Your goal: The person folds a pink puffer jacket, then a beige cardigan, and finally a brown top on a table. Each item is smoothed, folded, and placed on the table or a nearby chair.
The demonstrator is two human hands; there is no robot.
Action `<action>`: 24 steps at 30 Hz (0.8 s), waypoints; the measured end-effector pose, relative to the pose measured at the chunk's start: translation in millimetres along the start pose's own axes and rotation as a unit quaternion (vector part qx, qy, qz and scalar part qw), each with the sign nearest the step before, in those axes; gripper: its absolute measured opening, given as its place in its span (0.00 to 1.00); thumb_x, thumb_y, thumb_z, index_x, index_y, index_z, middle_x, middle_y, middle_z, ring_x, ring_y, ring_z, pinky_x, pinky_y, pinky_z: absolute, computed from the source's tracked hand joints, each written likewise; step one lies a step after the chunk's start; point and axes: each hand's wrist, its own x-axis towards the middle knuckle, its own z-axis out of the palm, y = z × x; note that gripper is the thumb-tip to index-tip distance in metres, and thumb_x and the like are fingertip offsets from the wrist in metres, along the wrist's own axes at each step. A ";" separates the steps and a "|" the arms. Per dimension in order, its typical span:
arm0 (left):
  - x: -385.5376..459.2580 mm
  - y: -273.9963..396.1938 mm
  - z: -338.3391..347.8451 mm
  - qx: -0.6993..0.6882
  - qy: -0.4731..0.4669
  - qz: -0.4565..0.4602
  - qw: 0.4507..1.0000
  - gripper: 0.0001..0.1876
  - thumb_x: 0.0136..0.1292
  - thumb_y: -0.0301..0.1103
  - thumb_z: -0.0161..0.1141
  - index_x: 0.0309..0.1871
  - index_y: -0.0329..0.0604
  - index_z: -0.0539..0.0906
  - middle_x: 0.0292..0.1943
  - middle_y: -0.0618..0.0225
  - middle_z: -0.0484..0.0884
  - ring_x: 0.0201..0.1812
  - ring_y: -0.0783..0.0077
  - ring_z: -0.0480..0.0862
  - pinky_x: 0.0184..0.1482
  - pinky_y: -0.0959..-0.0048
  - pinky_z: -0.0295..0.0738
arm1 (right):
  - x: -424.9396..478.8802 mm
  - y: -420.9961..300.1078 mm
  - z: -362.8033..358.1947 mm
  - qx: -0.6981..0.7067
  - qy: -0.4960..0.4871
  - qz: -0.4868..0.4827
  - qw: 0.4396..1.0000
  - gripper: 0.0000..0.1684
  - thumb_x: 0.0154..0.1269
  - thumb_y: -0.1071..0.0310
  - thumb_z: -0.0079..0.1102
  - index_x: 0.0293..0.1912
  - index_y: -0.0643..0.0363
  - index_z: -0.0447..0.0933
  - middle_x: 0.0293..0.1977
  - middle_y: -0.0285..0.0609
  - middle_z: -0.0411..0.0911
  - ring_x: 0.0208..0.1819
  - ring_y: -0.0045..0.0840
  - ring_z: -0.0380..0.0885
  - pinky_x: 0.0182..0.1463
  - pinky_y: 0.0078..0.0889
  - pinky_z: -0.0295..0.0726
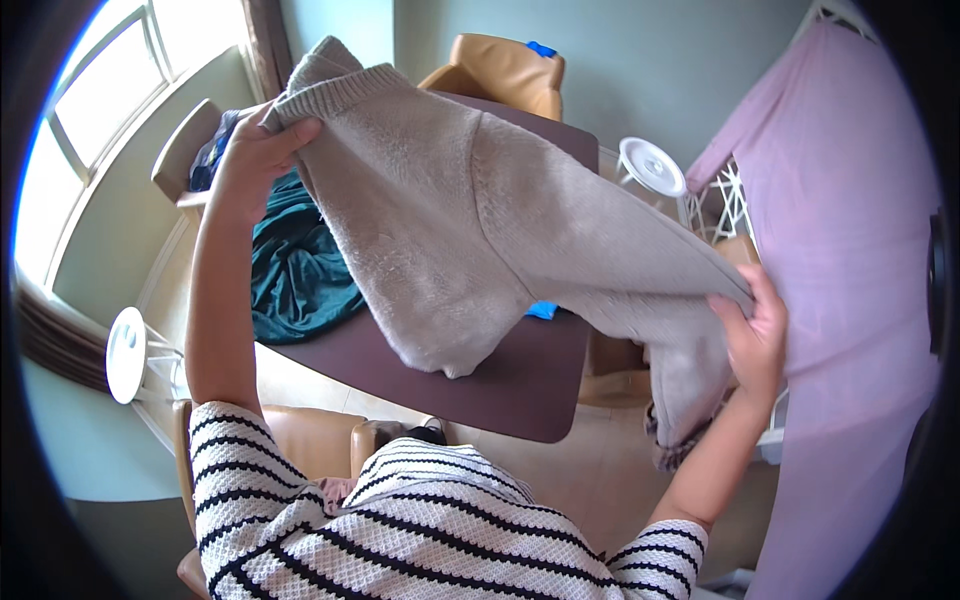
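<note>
A light grey-beige knitted sweater [420, 187] is stretched out in the air before me, between both hands. My left hand [262, 154] grips it at the ribbed edge, thumb on the near side. My right hand [754, 334] pinches a sleeve partway along, and the rest of that sleeve hangs down below it. Behind the sweater is a dark brown table [465, 397], partly covered from view. On the table's left part lies a crumpled dark green velvety cloth [300, 277]. A small bright blue item [541, 309] peeks out under the sweater's lower edge.
Tan chairs stand at the table's far side [506, 71] and close by me [304, 442]. Clothes lie on another chair [187, 142] by the window. Pink-lilac fabric [840, 210] drapes over a white rack on the right. White round stools stand at right [651, 165] and left [126, 355].
</note>
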 end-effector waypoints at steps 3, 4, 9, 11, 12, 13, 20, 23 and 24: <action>19.1 -16.4 -28.3 0.004 0.069 0.012 0.998 0.17 0.53 0.34 0.64 0.45 0.37 0.77 0.25 0.78 0.74 0.24 0.86 0.68 0.25 0.84 0.63 | 53.3 7.3 49.0 -0.005 -0.027 -0.016 1.000 0.09 0.54 0.81 0.55 0.37 0.66 0.71 0.28 0.34 0.72 0.33 0.11 0.68 0.40 0.14 0.67; 32.6 -26.2 -37.3 0.006 0.134 0.032 0.990 0.19 0.52 0.36 0.65 0.45 0.36 0.77 0.26 0.75 0.75 0.25 0.82 0.71 0.28 0.82 0.68 | 68.9 7.1 64.4 -0.031 0.005 -0.035 0.999 0.09 0.55 0.79 0.56 0.38 0.64 0.71 0.28 0.33 0.72 0.34 0.11 0.67 0.40 0.15 0.68; 41.0 3.2 -112.2 0.328 0.199 0.155 0.910 0.18 0.60 0.43 0.57 0.35 0.31 0.79 0.26 0.65 0.80 0.31 0.77 0.76 0.37 0.77 0.71 | 136.2 -4.1 119.6 -0.086 0.168 -0.213 0.959 0.10 0.57 0.76 0.57 0.41 0.64 0.72 0.28 0.39 0.77 0.31 0.16 0.73 0.37 0.17 0.72; 28.3 17.0 -129.7 0.236 0.237 0.221 0.916 0.16 0.62 0.40 0.54 0.42 0.34 0.78 0.33 0.65 0.79 0.35 0.75 0.75 0.42 0.74 0.69 | 144.6 -15.1 119.8 -0.168 0.216 -0.297 0.915 0.08 0.57 0.76 0.56 0.39 0.62 0.74 0.29 0.44 0.77 0.29 0.25 0.78 0.33 0.23 0.74; 20.8 20.3 -146.8 0.193 0.258 0.252 0.913 0.15 0.63 0.38 0.53 0.45 0.35 0.77 0.37 0.64 0.78 0.37 0.73 0.75 0.44 0.73 0.67 | 146.2 -13.4 119.2 -0.185 0.217 -0.356 0.890 0.08 0.57 0.77 0.55 0.39 0.61 0.74 0.29 0.45 0.77 0.29 0.29 0.77 0.33 0.24 0.75; -8.1 34.3 -168.1 0.238 0.288 0.272 0.887 0.14 0.61 0.38 0.54 0.44 0.37 0.77 0.39 0.64 0.78 0.38 0.72 0.75 0.45 0.72 0.68 | 150.1 -12.2 124.0 -0.175 0.216 -0.417 0.866 0.08 0.57 0.77 0.54 0.39 0.60 0.73 0.30 0.46 0.77 0.28 0.33 0.77 0.32 0.26 0.75; -161.6 -135.4 -128.3 0.370 -0.052 0.134 0.918 0.06 0.32 0.28 0.64 0.17 0.45 0.77 0.39 0.65 0.77 0.43 0.62 0.73 0.45 0.68 0.67 | 59.7 56.1 138.2 -0.269 -0.069 -0.517 0.810 0.07 0.56 0.71 0.51 0.37 0.58 0.71 0.28 0.41 0.72 0.23 0.28 0.71 0.23 0.28 0.69; -215.5 -205.8 -41.4 0.349 -0.085 0.037 0.933 0.14 0.30 0.19 0.62 0.25 0.46 0.78 0.45 0.66 0.77 0.50 0.56 0.71 0.54 0.62 0.63 | -8.6 105.2 174.3 -0.250 -0.199 -0.460 0.828 0.07 0.53 0.69 0.51 0.35 0.55 0.70 0.26 0.39 0.69 0.25 0.26 0.71 0.24 0.27 0.69; -228.6 -223.4 -18.3 0.362 -0.087 0.025 0.928 0.14 0.32 0.19 0.61 0.26 0.48 0.78 0.49 0.68 0.75 0.54 0.56 0.68 0.56 0.60 0.61 | -36.4 127.2 185.1 -0.238 -0.214 -0.453 0.832 0.07 0.51 0.70 0.51 0.34 0.55 0.70 0.25 0.37 0.68 0.24 0.24 0.71 0.23 0.26 0.69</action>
